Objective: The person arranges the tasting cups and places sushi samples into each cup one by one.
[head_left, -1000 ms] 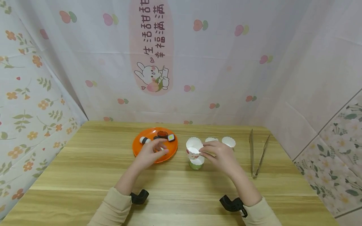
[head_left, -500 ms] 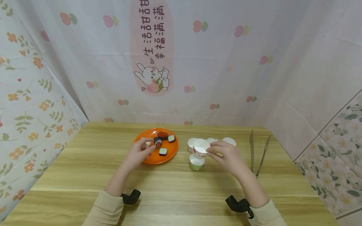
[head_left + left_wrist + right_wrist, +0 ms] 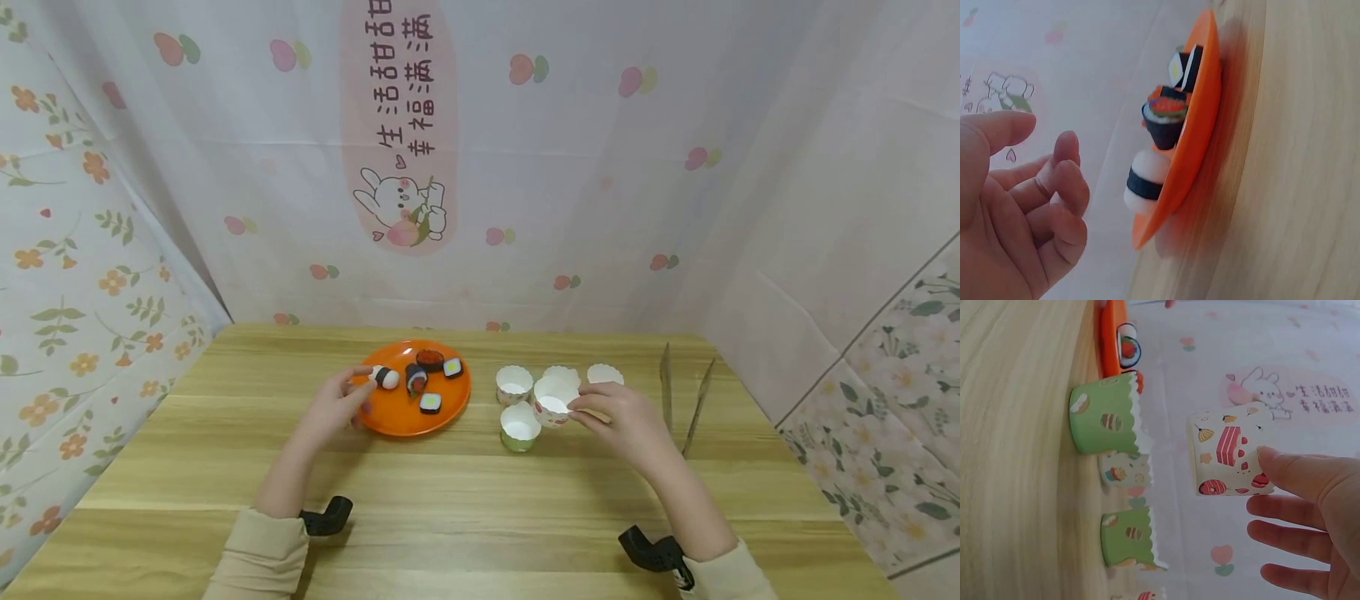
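My right hand (image 3: pixel 626 421) pinches a white paper baking cup (image 3: pixel 1235 450) with red cake prints at its rim, thumb on the outside. In the right wrist view this cup is held off the table, apart from a green baking cup (image 3: pixel 1105 415) standing there. My left hand (image 3: pixel 326 412) hovers at the left edge of an orange plate (image 3: pixel 397 423), fingers loosely bent and holding nothing. Toy sushi lies on the plate: a white piece with a black band (image 3: pixel 1147 181), a dark roll (image 3: pixel 416 379), a red-topped piece (image 3: pixel 430 359) and two small square rolls (image 3: pixel 431 403).
More baking cups stand behind the held one: a printed cup (image 3: pixel 514 385) at the left and a cup (image 3: pixel 605 374) at the right, near my right hand. Metal tongs (image 3: pixel 666 387) lie spread on the wooden table (image 3: pixel 450 517). A printed curtain (image 3: pixel 600 192) hangs behind.
My right hand has carried the printed cup rightward, uncovering the cup behind. My left hand has drawn back leftward from over the plate, so the sushi shows more fully.
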`<state>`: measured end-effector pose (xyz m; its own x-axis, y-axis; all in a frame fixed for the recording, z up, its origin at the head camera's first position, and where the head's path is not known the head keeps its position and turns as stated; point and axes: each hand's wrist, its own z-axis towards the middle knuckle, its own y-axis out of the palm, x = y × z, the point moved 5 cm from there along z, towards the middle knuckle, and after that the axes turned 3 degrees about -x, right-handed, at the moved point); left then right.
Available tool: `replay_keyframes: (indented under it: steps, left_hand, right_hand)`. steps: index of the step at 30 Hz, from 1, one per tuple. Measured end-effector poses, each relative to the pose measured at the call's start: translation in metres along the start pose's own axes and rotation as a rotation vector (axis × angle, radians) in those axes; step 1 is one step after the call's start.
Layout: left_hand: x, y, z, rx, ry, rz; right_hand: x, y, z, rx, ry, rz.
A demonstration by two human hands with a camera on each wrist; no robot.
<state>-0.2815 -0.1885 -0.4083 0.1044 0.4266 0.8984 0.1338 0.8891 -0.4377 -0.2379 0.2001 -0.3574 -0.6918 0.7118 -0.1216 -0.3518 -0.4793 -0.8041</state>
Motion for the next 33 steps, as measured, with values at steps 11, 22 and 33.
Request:
replay_keyframes:
  steps: [11, 22, 33]
  left_hand:
    - [-0.017, -0.012, -0.001, -0.035, -0.104, -0.006]
    - [-0.032, -0.02, -0.006, -0.028, -0.209, -0.041]
    - [-0.045, -0.02, -0.006, -0.02, -0.284, -0.074]
  right_hand:
    - [0.017, 0.002, -0.014, -0.045, 0.071, -0.024]
    - [0.025, 0.007, -0.019, -0.124, 0.133, -0.025]
    - [0.031, 0.015, -0.022, -0.156, 0.103, -0.018]
